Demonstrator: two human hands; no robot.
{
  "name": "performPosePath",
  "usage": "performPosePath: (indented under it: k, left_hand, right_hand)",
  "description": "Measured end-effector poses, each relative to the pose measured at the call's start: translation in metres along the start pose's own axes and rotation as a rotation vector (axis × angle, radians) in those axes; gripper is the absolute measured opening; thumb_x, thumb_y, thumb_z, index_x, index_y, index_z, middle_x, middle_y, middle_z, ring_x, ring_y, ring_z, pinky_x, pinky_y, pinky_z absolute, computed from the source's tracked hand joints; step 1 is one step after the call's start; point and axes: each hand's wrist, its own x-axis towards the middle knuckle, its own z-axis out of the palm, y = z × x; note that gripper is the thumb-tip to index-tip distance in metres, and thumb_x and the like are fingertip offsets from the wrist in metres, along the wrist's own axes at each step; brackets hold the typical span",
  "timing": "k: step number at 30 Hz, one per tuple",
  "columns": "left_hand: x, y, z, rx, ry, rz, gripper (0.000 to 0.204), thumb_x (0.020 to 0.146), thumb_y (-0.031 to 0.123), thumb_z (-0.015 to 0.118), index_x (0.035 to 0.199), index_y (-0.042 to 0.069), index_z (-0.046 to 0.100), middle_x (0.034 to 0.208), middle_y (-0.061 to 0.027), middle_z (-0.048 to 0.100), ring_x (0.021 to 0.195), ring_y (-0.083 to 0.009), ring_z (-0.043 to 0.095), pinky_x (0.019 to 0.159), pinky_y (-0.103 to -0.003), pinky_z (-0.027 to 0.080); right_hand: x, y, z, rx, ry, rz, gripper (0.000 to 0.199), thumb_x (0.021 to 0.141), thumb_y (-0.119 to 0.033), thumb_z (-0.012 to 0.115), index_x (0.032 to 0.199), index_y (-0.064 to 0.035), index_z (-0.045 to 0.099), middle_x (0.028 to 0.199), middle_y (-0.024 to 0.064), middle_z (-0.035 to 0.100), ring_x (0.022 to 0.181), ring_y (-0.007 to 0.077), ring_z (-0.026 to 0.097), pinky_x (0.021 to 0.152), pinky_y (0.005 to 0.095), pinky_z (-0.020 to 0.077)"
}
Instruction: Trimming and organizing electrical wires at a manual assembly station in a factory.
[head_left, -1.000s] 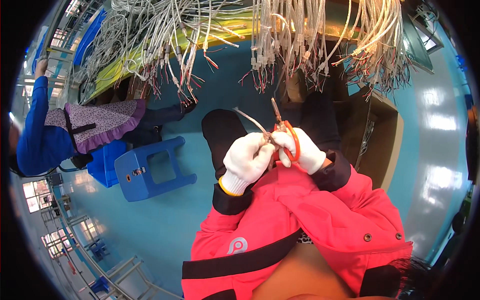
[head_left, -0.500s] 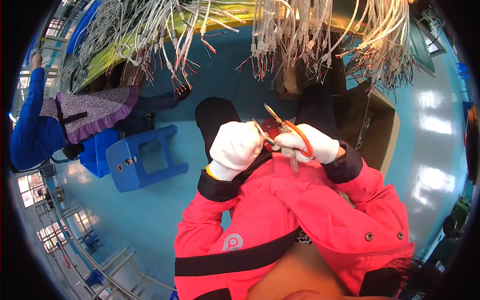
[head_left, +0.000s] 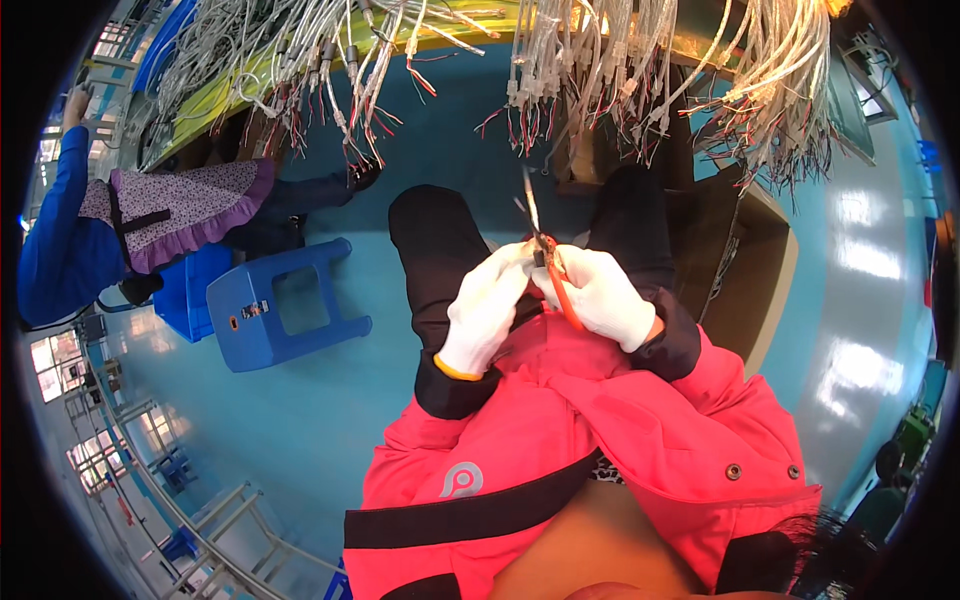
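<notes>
Open room: teal floor (head_left: 330, 420) lies bare to your left and below your knees. Above, bundles of hanging wires (head_left: 620, 70) crowd the top edge, their ends just above the tool tip. A brown cardboard box (head_left: 745, 250) stands close on your right, beside your right knee. A blue plastic stool (head_left: 275, 305) sits to your left, apart from your leg. Beyond it another person (head_left: 120, 225) in a blue sleeve and purple apron works at the yellow-green bench (head_left: 210, 100).

Hands: both gloved white, drawn together over your lap, forearms in pink sleeves with black cuffs coming up from below. Your left hand (head_left: 485, 305) curls toward the tool, fingertips at its pivot; whether it grips anything small there, you cannot tell. Your right hand (head_left: 600, 295) is clenched round the orange handles.

Tool: orange-handled scissors (head_left: 545, 255) between the two hands. Long axis runs near vertical, blades pointing up and slightly left toward the wires, handles down toward your right palm.
</notes>
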Motion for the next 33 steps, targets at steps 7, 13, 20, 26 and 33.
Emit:
performPosePath:
  k: [7,13,20,26,33]
  left_hand:
    - [-0.003,0.001,0.012,-0.187,0.081,-0.167,0.032,0.09,0.011,0.049,0.119,-0.002,0.051,0.096,-0.0035,0.058,0.082,-0.0078,0.052,0.074,-0.021,0.042]
    - [-0.002,-0.005,0.001,-0.134,0.178,-0.113,0.023,0.089,0.006,0.05,0.108,-0.003,0.056,0.088,-0.0041,0.06,0.072,-0.0084,0.054,0.066,-0.021,0.045]
    - [0.007,-0.011,0.003,0.222,0.281,0.196,0.02,0.088,0.0,0.042,0.104,-0.004,0.053,0.089,-0.0071,0.059,0.064,-0.0075,0.052,0.062,-0.02,0.045]
    - [0.002,0.011,-0.013,0.933,0.247,0.329,0.016,0.082,-0.002,0.05,0.096,0.0,0.056,0.078,-0.0047,0.058,0.061,-0.0111,0.054,0.056,-0.023,0.045]
    - [-0.012,0.044,-0.004,1.388,-0.133,0.624,0.012,0.068,0.016,0.068,0.079,0.019,0.07,0.066,-0.0014,0.061,0.057,-0.0188,0.058,0.054,-0.028,0.046]
  right_hand:
    - [0.001,0.031,0.021,-0.235,0.169,-0.166,0.017,0.081,-0.015,0.061,0.081,-0.0005,0.052,0.063,0.0105,0.055,0.057,0.0197,0.053,0.058,0.0316,0.0447]
    - [-0.001,0.011,0.02,0.439,-0.11,0.09,0.009,0.086,-0.008,0.057,0.092,-0.0009,0.055,0.073,0.0016,0.056,0.067,0.0089,0.052,0.063,0.0254,0.0437]
    - [-0.001,0.007,0.019,0.165,-0.123,0.05,0.009,0.087,-0.01,0.057,0.089,-0.0014,0.056,0.071,0.0037,0.057,0.067,0.0086,0.052,0.063,0.0276,0.0447]
    - [-0.009,-0.015,-0.013,-0.013,0.327,-0.191,0.022,0.081,-0.017,0.065,0.073,-0.0011,0.053,0.072,0.0103,0.062,0.062,0.0137,0.06,0.058,0.0285,0.047]
    - [0.029,-0.037,-0.03,-0.369,-0.423,-0.132,0.027,0.081,-0.027,0.067,0.084,-0.001,0.059,0.067,0.0044,0.06,0.055,0.0095,0.052,0.053,0.0244,0.0421]
